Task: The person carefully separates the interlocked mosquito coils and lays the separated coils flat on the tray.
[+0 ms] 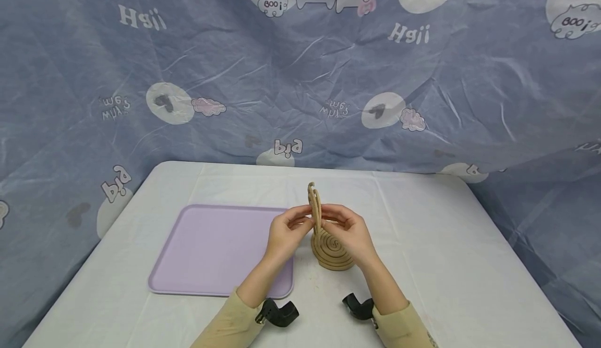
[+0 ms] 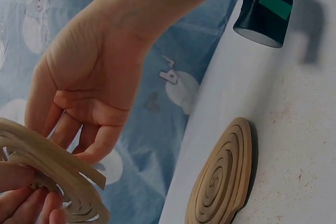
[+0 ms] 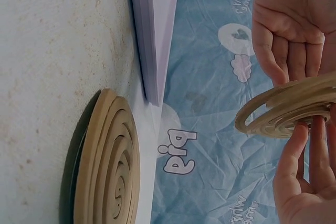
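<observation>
A tan mosquito coil [image 1: 315,202] stands edge-on in the air between my two hands. My left hand [image 1: 287,230] pinches it from the left, and my right hand [image 1: 349,230] pinches it from the other side. Some of its loops are spread apart in the left wrist view, where a squared loose end of the coil [image 2: 94,176] sticks out. Below the hands, a second spiral coil [image 1: 334,254] lies flat on the table, partly covered by my right hand in the head view. The right wrist view shows that lying coil [image 3: 113,166] from the side, apart from the held one.
A shallow purple tray [image 1: 211,249] lies to the left on the white table [image 1: 451,254], partly behind my left arm. Small brown crumbs [image 2: 301,178] dot the tabletop near the lying coil. A blue patterned cloth [image 1: 281,71] hangs behind the table.
</observation>
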Demonstrator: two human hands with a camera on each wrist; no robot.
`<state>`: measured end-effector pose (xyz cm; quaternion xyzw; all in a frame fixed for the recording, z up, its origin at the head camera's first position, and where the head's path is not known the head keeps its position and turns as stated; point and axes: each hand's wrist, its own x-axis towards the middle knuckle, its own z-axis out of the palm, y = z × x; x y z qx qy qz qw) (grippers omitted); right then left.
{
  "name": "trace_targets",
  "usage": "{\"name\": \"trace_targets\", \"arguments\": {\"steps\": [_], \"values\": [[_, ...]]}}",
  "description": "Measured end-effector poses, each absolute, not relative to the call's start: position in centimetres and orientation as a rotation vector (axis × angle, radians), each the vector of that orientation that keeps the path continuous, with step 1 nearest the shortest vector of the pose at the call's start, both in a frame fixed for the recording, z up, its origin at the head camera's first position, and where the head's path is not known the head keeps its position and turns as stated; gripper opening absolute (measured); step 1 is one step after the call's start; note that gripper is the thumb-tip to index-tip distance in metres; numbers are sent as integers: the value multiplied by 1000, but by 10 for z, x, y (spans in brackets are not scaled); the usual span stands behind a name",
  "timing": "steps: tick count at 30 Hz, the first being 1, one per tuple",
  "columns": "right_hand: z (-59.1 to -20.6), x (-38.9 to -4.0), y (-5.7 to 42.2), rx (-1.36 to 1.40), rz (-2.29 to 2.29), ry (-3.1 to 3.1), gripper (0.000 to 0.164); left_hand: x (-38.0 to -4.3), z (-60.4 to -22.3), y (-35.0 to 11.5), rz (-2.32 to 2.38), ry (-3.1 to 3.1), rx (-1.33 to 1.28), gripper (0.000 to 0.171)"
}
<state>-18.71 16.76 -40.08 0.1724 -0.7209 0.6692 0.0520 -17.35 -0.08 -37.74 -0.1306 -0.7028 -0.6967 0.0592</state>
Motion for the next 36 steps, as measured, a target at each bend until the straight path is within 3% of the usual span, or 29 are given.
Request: {"name": "trace_targets", "arguments": {"steps": [22,36], "values": [[-400,-184,164,427,2091,-2168,36,-174,-378,0,-2086,-2097,-404,23],[-397,-186,165,429,2236,-2154,51,-173,-375,0,-2052,-2163,-345,22]]}}
